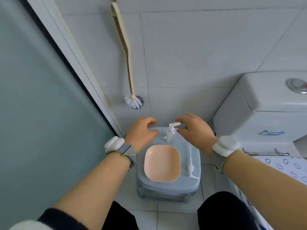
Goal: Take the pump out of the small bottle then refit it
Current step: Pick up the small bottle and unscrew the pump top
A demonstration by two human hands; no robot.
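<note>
Small bottle (171,136), pump (173,125) fitted, stood on the grey stool (194,156) between the open, empty left hand (142,131) and right hand (194,130); a one-sided grab might have tipped it.

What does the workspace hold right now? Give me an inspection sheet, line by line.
Surface: grey plastic stool, on tiled floor.
Job's things: small bottle upright at the stool's far edge, pump fitted.
Clutter: pink dish; spare pump with tube lying at the right edge.
Hands: left hand and right hand open, flanking the bottle, holding nothing.
Cables: nothing seen.
Surroundings: hanging brush; toilet tank.
</note>
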